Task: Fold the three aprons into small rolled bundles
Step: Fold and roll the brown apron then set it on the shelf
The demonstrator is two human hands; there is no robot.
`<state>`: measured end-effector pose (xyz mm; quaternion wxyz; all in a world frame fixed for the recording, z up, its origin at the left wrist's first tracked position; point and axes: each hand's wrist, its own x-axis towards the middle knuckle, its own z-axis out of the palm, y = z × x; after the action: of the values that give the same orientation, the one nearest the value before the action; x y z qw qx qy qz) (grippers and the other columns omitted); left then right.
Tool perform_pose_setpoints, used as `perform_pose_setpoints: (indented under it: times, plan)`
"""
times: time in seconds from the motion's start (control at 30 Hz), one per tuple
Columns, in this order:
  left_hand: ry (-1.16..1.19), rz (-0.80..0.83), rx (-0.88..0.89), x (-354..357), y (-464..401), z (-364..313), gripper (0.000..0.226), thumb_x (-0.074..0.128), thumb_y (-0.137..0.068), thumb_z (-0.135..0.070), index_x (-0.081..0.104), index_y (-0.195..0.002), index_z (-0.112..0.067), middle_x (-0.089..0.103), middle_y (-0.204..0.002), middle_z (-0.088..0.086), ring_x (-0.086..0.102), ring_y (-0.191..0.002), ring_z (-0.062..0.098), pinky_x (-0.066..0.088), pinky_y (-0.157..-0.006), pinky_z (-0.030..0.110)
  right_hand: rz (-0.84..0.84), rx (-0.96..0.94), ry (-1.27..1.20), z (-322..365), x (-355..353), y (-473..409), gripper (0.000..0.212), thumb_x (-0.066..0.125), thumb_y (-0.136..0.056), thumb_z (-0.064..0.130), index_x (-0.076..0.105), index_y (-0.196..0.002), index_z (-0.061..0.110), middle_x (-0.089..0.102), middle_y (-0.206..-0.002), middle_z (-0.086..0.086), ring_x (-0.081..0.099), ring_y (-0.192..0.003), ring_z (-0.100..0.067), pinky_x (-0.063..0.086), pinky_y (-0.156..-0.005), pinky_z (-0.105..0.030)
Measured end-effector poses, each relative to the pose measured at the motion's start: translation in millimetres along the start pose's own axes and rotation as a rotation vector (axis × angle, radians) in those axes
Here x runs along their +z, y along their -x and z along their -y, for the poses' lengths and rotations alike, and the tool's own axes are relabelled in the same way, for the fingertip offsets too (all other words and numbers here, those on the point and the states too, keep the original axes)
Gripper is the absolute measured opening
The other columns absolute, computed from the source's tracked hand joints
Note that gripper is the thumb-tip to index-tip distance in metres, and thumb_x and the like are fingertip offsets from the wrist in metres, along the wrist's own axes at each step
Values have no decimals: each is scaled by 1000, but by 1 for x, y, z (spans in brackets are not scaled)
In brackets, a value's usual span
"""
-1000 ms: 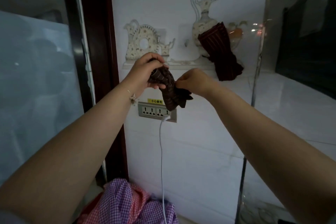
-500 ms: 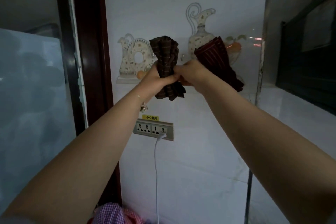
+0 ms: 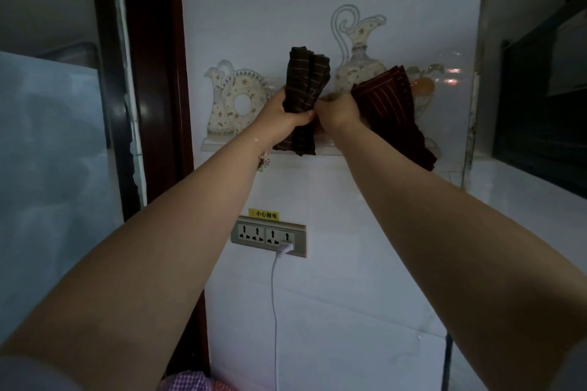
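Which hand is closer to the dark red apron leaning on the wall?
The right hand. It sits right beside the dark red apron, overlapping its left edge. The left hand is farther left, gripping the brown striped bundle.

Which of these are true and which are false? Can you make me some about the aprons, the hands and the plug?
1. The left hand grips the dark brown striped bundle. True.
2. The brown bundle lies flat on the floor. False: it is held upright in front of the wall.
3. A dark red striped apron sits to the right of the brown bundle. True.
4. The right hand hangs down, away from the cloth. False: it is up at the brown bundle, beside the left hand.
5. A white cable is plugged into the socket strip. True.
6. The purple checked cloth hangs above the hands. False: it is at the bottom edge.
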<state>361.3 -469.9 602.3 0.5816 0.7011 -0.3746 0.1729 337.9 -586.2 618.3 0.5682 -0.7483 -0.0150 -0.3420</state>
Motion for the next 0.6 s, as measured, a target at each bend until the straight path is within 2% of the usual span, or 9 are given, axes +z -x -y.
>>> perform_pose_setpoints:
  times: [0.1, 0.23, 0.4, 0.5, 0.6]
  plan:
    - [-21, 4, 30, 0, -7, 4, 43, 69, -84, -7, 53, -123, -13, 64, -107, -5, 60, -99, 6, 48, -92, 26, -62, -107, 66, -4, -2, -3, 12, 52, -93, 7, 61, -85, 4, 60, -77, -3, 58, -76, -15, 48, -70, -26]
    - [-61, -5, 57, 6, -16, 5, 45, 71, -81, -9, 54, -123, -14, 64, -108, -5, 60, -102, 9, 48, -95, 30, -129, -160, 72, -9, -5, -9, 31, 52, -91, 5, 47, -61, 14, 53, -64, 1, 50, -61, -8, 42, -59, -22]
    - [-41, 1, 27, 10, -22, 9, 48, 75, -79, -11, 54, -121, -11, 64, -108, -3, 60, -102, 11, 49, -95, 29, -149, -108, 128, -12, -8, -18, 31, 52, -90, 7, 48, -61, 14, 53, -63, 1, 52, -61, -11, 44, -64, -26]
    - [-43, -36, 13, 11, -18, 17, 72, 81, -74, -23, 43, -134, -13, 57, -122, -1, 56, -110, 12, 47, -96, 28, -133, -87, 152, -14, -7, -18, 29, 53, -91, 9, 50, -63, 13, 53, -65, 1, 53, -62, -10, 42, -62, -24]
    - [-39, -95, -24, 15, -11, 24, 71, 80, -75, -26, 41, -132, -12, 55, -114, -4, 57, -106, 10, 49, -90, 23, -109, -107, 185, -19, -7, -11, 17, 54, -91, 11, 57, -75, 11, 59, -75, 0, 57, -71, -13, 46, -65, -25]
